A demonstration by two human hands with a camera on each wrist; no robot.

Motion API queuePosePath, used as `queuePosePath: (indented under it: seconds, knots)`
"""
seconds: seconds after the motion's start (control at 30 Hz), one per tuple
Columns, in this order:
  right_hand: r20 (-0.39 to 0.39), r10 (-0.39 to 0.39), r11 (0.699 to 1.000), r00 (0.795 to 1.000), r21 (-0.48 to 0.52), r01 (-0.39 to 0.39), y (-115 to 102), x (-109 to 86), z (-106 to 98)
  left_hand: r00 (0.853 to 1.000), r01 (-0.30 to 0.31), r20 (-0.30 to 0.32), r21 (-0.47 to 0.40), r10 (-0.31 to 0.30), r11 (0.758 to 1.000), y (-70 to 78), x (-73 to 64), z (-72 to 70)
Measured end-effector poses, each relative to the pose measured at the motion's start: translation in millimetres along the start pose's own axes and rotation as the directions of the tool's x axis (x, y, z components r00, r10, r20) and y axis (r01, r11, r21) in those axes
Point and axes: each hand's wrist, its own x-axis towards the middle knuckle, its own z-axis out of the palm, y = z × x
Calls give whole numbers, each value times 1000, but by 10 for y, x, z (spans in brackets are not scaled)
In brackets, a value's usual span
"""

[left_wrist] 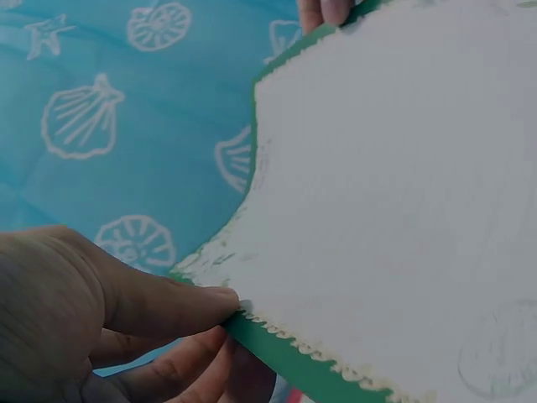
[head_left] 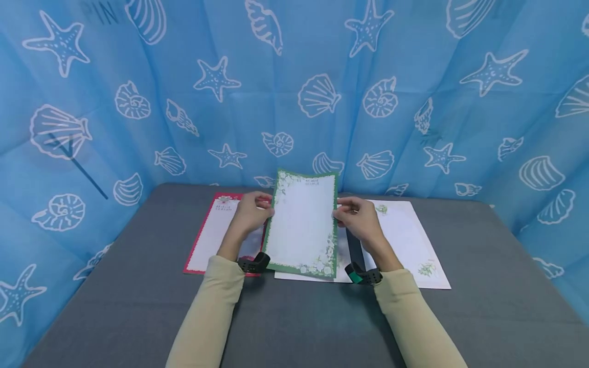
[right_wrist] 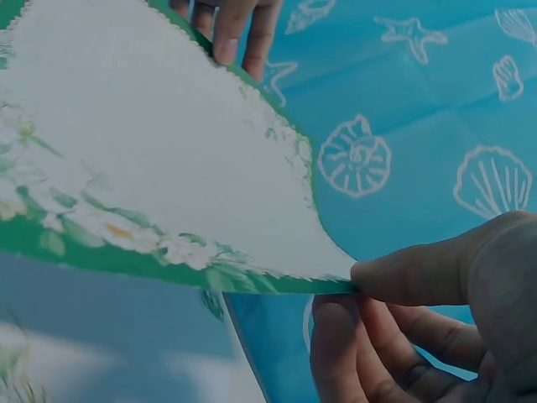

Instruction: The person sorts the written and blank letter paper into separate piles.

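Observation:
Both hands hold up a sheet of paper with a green floral border (head_left: 301,222), one at each long side. The left hand (head_left: 250,210) pinches the left edge; in the left wrist view the left hand's thumb (left_wrist: 176,309) lies on the printed face with fingers behind. On the opposite edge the right hand (head_left: 361,221) pinches likewise, and the right wrist view shows the right thumb (right_wrist: 419,273) on top at the border. Between the hands the sheet (right_wrist: 168,126) bows. Small print runs along its top, and white flowers fill the lower right corner.
A red-bordered sheet (head_left: 213,240) lies on the grey table (head_left: 294,322) at the left, partly covered. To the right lies white paper with green leaf prints (head_left: 405,240), a dark strip (head_left: 355,250) beside it. A blue seashell curtain (head_left: 294,76) hangs behind.

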Motion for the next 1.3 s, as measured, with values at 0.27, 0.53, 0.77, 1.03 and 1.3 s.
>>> queuePosePath:
  seconds: [0.27, 0.53, 0.77, 1.03, 1.3]
  knots:
    - [-26, -87, 996, 996, 1, 87, -85, -7, 173, 1000, 28, 10, -59, -27, 998, 6, -34, -233]
    - [-17, -87, 995, 996, 39, 88, -186, 27, 458, 997, 61, -42, -47, -63, 997, -44, -84, -450]
    - [14, -44, 997, 999, 57, 43, -283, 105, 749, 984, 119, -129, -6, -119, 993, -151, -117, -673]
    - [46, 2, 999, 999, 44, -4, -411, 213, 1031, 966, 174, -193, 2, -170, 985, -269, -139, -799]
    - [65, 72, 996, 995, 56, -75, -432, 304, 1228, 927, 292, -256, 32, -275, 956, -343, -158, -903]
